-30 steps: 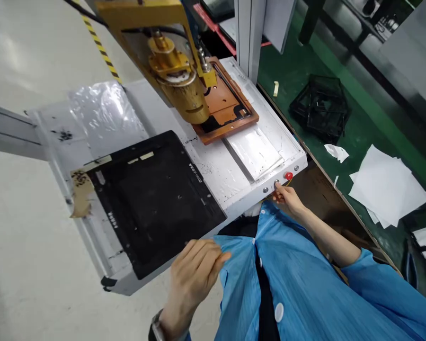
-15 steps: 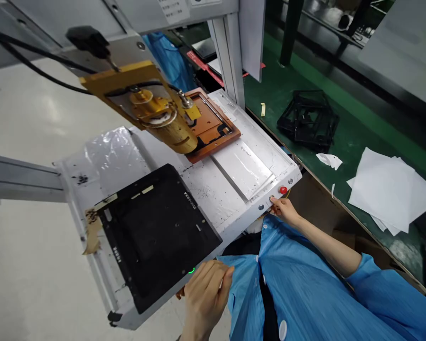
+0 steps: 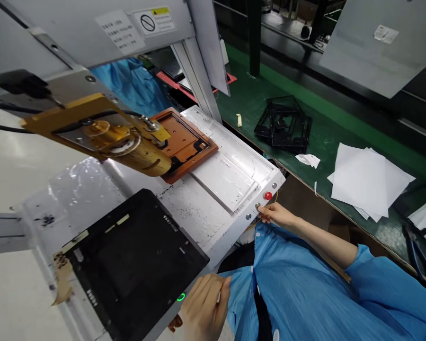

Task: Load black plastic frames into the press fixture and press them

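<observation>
My right hand (image 3: pixel 279 215) is at the front panel of a white machine bed, fingers curled and a fingertip at a round metal push button (image 3: pixel 257 205). Beside that button are a red button (image 3: pixel 268 195) and another metal button (image 3: pixel 248 217). My left hand (image 3: pixel 204 303) is closed at the bed's front left, next to a green-lit ring button (image 3: pixel 181 297). Its curled fingers hide whatever may be under them. A black flat plate (image 3: pixel 135 265) lies on the bed near it. Farther back, an orange-brown fixture (image 3: pixel 188 147) sits below a gold cylindrical head (image 3: pixel 142 158).
The machine's upright post (image 3: pixel 199 80) stands behind the bed. On the green bench (image 3: pixel 234 104) at right lie black frames (image 3: pixel 284 125), white sheets (image 3: pixel 365 180) and pliers (image 3: pixel 417 251). A person's blue sleeve (image 3: pixel 131 85) shows behind the machine.
The view has shifted, so the machine and plate appear farther left and lower. Both hands remain by the same buttons; the plate, fixture and gold head keep their places on the machine.
</observation>
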`<move>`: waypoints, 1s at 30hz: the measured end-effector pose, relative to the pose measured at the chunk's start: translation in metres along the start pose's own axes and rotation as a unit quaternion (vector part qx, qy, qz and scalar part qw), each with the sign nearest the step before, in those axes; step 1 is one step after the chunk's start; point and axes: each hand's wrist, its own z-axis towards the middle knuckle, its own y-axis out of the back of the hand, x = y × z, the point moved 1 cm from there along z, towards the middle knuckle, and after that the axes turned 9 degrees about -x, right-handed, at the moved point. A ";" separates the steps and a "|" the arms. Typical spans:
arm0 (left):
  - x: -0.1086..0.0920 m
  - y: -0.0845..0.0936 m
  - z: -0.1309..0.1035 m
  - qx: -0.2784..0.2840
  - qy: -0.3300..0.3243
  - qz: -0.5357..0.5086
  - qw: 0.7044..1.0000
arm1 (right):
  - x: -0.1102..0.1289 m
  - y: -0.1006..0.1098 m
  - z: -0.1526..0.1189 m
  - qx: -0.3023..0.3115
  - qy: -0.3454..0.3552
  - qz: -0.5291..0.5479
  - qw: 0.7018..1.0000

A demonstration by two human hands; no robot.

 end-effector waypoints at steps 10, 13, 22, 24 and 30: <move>-0.007 -0.011 0.000 0.001 0.013 -0.007 1.000 | 0.063 0.033 -0.030 0.002 0.119 -0.174 0.978; -0.009 -0.012 0.000 0.005 0.010 0.017 1.000 | 0.052 0.025 -0.029 0.020 0.121 -0.209 0.970; -0.010 -0.018 -0.006 0.014 0.029 0.041 0.999 | 0.054 0.022 -0.037 0.077 0.105 -0.271 0.954; -0.009 -0.021 -0.006 0.014 0.028 0.047 0.998 | 0.069 0.027 -0.043 0.086 0.111 -0.280 0.950; -0.009 -0.024 -0.006 0.012 0.015 0.063 0.998 | 0.122 0.042 -0.055 0.056 0.151 -0.254 0.954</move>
